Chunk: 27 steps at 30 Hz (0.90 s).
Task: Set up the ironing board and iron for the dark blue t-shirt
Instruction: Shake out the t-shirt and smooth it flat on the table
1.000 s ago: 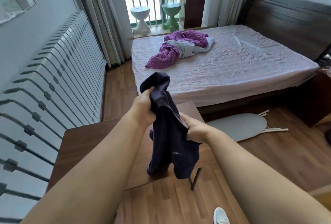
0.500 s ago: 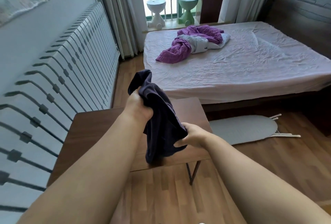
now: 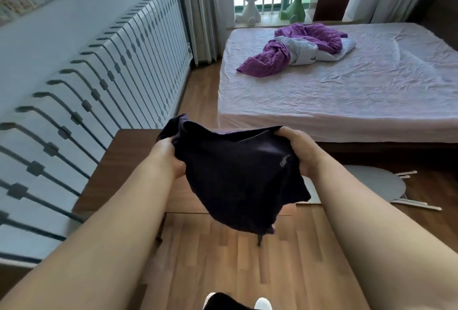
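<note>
Dark blue t-shirt [image 3: 238, 176] held spread above brown table [image 3: 111, 161], left hand [image 3: 171, 158] and right hand [image 3: 301, 153] apart, each clamped on an edge, probably to open it out; ironing board [image 3: 371, 183] flat on floor.

Bare forearms [image 3: 119, 223], white shoes [image 3: 262, 304]

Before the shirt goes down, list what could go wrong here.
The ironing board lies folded on the floor beside the table, legs sticking out: a likely trip hazard. Both the left hand and right hand are full of bunched t-shirt, so nothing is free to lift the board. No iron is visible.
</note>
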### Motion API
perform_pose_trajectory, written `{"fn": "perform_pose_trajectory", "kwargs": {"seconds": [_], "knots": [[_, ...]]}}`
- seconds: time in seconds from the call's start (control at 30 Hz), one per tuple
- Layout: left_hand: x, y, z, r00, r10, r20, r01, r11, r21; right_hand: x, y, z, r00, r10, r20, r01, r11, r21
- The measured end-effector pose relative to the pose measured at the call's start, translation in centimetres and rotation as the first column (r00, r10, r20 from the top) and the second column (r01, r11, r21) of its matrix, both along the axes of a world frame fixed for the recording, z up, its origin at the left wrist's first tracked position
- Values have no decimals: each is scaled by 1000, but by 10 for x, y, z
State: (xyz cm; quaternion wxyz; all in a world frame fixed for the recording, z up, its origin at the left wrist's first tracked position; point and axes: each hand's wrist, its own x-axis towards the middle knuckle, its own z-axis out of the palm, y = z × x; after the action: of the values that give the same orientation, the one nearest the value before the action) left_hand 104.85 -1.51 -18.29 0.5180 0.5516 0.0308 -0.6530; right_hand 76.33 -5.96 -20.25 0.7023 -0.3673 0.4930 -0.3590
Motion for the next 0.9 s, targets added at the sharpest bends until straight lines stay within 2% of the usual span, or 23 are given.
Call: {"fn": "perform_pose_trajectory", "kwargs": {"seconds": [0.1, 0.17, 0.23, 0.33, 0.43, 0.53, 0.67, 0.8, 0.9], "knots": [[-2, 10, -14, 990, -78, 115, 61, 987, 147, -18, -9, 2, 981, 181, 62, -187, 976, 114], [-5, 12, -20, 978, -138, 155, 105, 974, 202, -19, -15, 0, 961, 276, -15, -271, 951, 145], [-9, 9, -25, 969, -161, 188, 120, 969, 214, -15, -25, -13, 946, 246, -212, -222, 966, 131], [-4, -5, -45, 958, -129, 257, 68, 970, 235, -6, -41, -40, 863, 154, -481, -206, 977, -58], [7, -15, -71, 928, -156, 338, 53, 955, 293, -5, -55, -66, 707, 67, -704, -247, 956, -158], [22, -35, -100, 905, -143, 400, 18, 954, 301, -2, -69, -82, 547, -13, -837, -273, 942, -193], [30, -61, -112, 863, -100, 495, -37, 965, 260, 7, -97, -99, 398, -99, -912, -249, 945, -211], [43, -96, -135, 763, -128, 633, 2, 981, 196, 24, -128, -111, 339, -116, -934, -221, 955, -199], [57, -118, -148, 782, -141, 608, 7, 976, 217, 36, -147, -123, 294, -102, -950, -212, 963, -169]]}}
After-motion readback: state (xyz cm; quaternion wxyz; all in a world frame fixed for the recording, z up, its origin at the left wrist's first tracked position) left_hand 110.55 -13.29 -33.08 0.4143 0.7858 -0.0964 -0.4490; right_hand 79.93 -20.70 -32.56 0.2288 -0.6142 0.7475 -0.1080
